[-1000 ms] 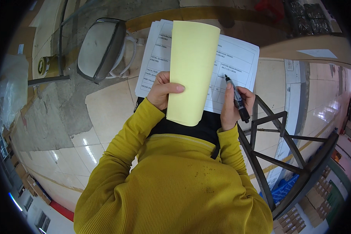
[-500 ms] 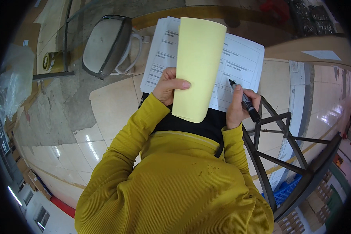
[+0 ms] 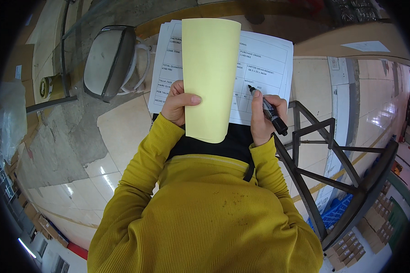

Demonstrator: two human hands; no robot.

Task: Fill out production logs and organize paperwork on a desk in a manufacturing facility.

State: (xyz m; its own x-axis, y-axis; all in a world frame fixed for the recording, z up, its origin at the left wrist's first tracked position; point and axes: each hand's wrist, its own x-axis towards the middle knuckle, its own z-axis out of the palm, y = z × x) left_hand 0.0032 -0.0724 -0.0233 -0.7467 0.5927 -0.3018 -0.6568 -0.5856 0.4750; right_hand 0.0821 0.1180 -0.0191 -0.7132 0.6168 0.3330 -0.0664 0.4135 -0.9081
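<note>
A stack of white printed label sheets with boxed fields lies over my lap, its edges fanned at the left. Across its middle stands a curled yellow sheet, hiding part of the print. My left hand grips the yellow sheet's left edge, thumb on top and fingers behind. In my right hand is a black marker pen, held between thumb and fingers. Its dark tip points at the top sheet's right half; whether it touches the paper I cannot tell.
A grey-seated stool or chair stands at the upper left. To the right is a dark metal frame with a blue crate behind it. A brown cardboard surface spans the upper right. Clear plastic wrap hangs at the far left.
The sheets and both hands have shifted left in the picture, as have the surroundings. The marker tip sits slightly higher on the top sheet. Both holds are unchanged.
</note>
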